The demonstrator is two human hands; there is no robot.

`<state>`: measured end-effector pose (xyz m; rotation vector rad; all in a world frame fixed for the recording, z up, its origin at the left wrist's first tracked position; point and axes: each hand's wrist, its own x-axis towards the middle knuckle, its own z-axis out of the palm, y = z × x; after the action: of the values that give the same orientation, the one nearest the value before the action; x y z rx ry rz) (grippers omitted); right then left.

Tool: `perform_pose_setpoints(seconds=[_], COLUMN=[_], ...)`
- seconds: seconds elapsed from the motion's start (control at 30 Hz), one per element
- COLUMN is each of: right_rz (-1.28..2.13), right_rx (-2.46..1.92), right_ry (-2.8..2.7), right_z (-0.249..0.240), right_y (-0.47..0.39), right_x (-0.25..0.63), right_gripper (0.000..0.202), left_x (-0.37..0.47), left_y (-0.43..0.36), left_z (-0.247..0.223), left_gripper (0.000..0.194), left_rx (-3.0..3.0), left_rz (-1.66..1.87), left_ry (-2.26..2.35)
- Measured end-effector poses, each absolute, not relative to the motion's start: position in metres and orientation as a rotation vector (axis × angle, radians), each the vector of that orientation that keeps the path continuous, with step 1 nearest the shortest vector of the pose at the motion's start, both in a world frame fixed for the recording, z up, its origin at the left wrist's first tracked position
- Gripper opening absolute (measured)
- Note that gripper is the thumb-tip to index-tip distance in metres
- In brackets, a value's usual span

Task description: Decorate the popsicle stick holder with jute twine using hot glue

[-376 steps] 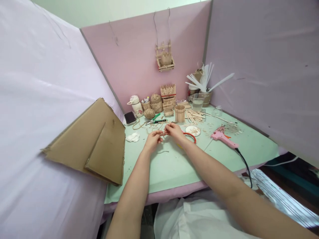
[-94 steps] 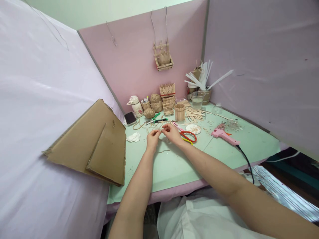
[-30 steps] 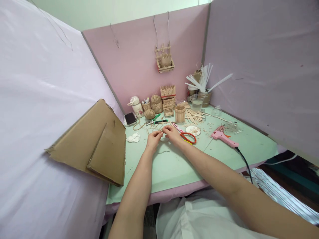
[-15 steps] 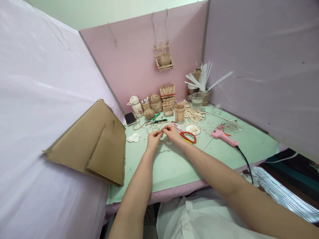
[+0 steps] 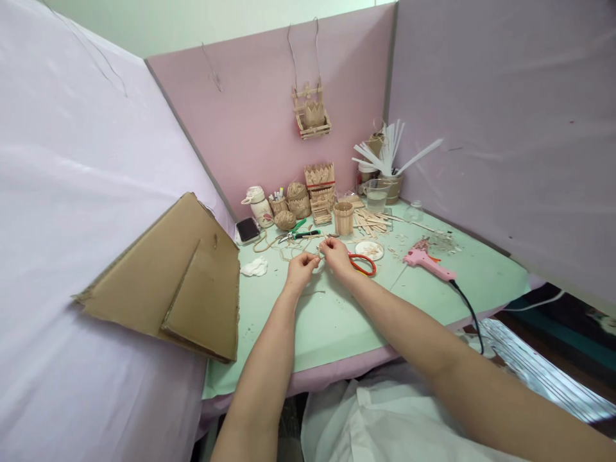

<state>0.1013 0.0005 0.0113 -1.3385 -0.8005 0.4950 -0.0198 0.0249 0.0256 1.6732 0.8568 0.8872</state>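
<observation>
My left hand point(image 5: 301, 271) is closed in a pinch over the middle of the table, its fingertips on a thin strand of twine. Just right of it and slightly farther back, my right hand point(image 5: 335, 255) also pinches the twine, with a small gap between the hands. A ball of twine point(image 5: 285, 220) lies beyond them, its loose tan strand point(image 5: 262, 245) trailing on the table. Green-and-black pliers point(image 5: 308, 235) rest behind my hands. Red-handled scissors point(image 5: 373, 266) lie beside my right wrist, partly hidden. A cup of craft sticks point(image 5: 344, 219) stands behind my right hand.
A pink glue gun point(image 5: 428, 262) with a black cord lies right, near a white dish point(image 5: 369, 250) of scraps. Loose craft sticks point(image 5: 373, 222) and a clear water cup point(image 5: 376, 196) stand behind. Cardboard point(image 5: 192, 282) leans left, near crumpled white tissue point(image 5: 255, 266) and a phone point(image 5: 248, 230).
My hands have moved slightly apart, the right one a little rightward and away from me, the left slightly rightward. The whole view has shifted a little.
</observation>
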Motion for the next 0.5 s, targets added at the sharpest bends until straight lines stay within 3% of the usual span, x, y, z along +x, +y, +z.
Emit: perform_pose_setpoints(seconds=[0.23,0.5], right_rz=[0.761,0.825], right_rx=[-1.18,-1.13], right_ry=[-0.856,-0.821], right_z=[0.023,0.035], right_y=[-0.008,-0.012], right_x=[0.102,0.101], right_gripper=[0.021,0.022], left_x=[-0.024,-0.023], left_y=[0.026,0.033], left_z=[0.024,0.022], left_gripper=[0.028,0.035], left_rx=[1.495,1.244], left_rz=[0.938,0.914], left_ry=[0.824,0.726])
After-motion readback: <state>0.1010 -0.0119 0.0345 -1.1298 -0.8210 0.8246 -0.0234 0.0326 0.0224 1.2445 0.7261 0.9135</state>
